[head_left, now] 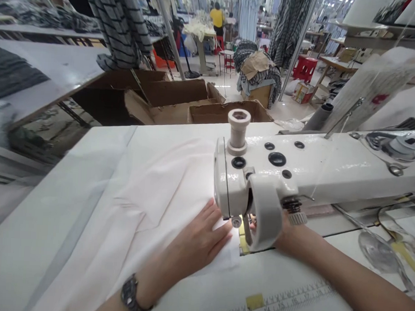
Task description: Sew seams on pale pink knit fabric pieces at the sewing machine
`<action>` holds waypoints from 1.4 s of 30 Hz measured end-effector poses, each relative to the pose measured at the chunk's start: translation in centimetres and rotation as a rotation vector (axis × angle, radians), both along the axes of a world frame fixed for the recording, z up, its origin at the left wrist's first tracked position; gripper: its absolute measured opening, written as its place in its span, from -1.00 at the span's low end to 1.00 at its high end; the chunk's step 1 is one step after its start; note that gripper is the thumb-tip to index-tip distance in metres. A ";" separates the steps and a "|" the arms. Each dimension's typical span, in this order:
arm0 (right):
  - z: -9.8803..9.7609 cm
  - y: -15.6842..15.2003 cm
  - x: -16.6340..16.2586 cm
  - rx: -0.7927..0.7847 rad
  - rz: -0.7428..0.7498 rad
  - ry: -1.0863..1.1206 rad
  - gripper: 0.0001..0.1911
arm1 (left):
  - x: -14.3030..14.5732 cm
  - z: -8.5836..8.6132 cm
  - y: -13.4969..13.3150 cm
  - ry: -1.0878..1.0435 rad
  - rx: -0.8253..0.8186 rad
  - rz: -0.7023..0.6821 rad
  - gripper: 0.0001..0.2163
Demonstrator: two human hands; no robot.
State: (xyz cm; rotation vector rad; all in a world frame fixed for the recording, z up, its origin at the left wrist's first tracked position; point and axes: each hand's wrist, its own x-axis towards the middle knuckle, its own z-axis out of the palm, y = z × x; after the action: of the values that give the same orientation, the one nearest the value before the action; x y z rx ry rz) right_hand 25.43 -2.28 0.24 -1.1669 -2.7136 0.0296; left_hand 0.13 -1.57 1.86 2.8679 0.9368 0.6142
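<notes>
A white sewing machine [318, 166] reaches in from the right, its head above the worktable. Pale, nearly white fabric [163, 195] lies spread and wrinkled to the left of the needle area. My left hand [203, 234], with a dark watch on the wrist, rests flat on this fabric, fingers stretched toward the machine's head. Behind the head and its round white guard, my right hand [287, 231] is mostly hidden; only the wrist side and bits of fingertips show by the needle area. What those fingers touch cannot be made out.
A printed ruler strip [276, 300] runs along the table's near side. Cardboard boxes [182, 96] stand beyond the far edge. Striped cloth [117, 25] hangs at the back left. A thread stand with cones [384, 32] rises at the right. A person in yellow [217, 17] is far off.
</notes>
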 end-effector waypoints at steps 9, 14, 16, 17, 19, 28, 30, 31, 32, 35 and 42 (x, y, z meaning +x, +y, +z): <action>2.1 0.8 0.1 -0.073 0.058 -0.015 -0.83 | 1.2 0.6 -3.5 -0.175 -0.115 0.138 -0.76; 2.4 0.7 0.2 -0.082 0.053 -0.034 -0.71 | 1.0 1.7 -2.7 -0.371 -0.435 0.178 -0.81; 2.5 0.6 0.2 -0.068 0.060 -0.047 -0.71 | 0.6 1.6 -2.9 -0.318 -0.316 0.057 -0.86; 2.5 0.5 0.2 -0.054 0.060 -0.054 -0.71 | 0.4 1.4 -3.1 -0.278 -0.242 -0.002 -0.86; 2.3 0.4 0.3 -0.026 0.048 -0.069 -0.71 | 0.0 0.8 -3.4 -0.196 -0.135 -0.072 -0.80; 1.9 0.5 0.5 -0.193 0.081 0.001 -0.83 | -1.0 0.7 0.4 -0.110 -0.093 -0.123 -0.75; 1.9 0.6 0.6 -0.220 0.081 -0.008 -0.86 | -1.1 0.8 1.6 -0.105 -0.087 -0.104 -0.71; 1.8 0.6 0.6 -0.229 0.078 -0.015 -0.87 | -1.2 0.8 2.0 -0.103 -0.087 -0.093 -0.70; 1.8 0.7 0.7 -0.237 0.079 -0.023 -0.88 | -1.2 0.8 2.2 -0.099 -0.088 -0.084 -0.69; 1.8 0.8 0.5 -0.255 0.063 -0.056 -0.89 | -1.3 0.8 2.2 -0.078 -0.099 -0.059 -0.68; 2.6 0.9 -0.8 -0.234 -0.081 -0.150 -0.75 | -2.2 2.8 6.7 -0.015 -0.182 0.100 -0.71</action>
State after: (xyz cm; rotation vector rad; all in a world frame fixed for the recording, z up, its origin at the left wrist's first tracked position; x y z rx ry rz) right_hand 24.66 -1.36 2.81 -1.3945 -2.8499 0.2656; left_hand -2.09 5.13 4.66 2.6671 1.0799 0.5268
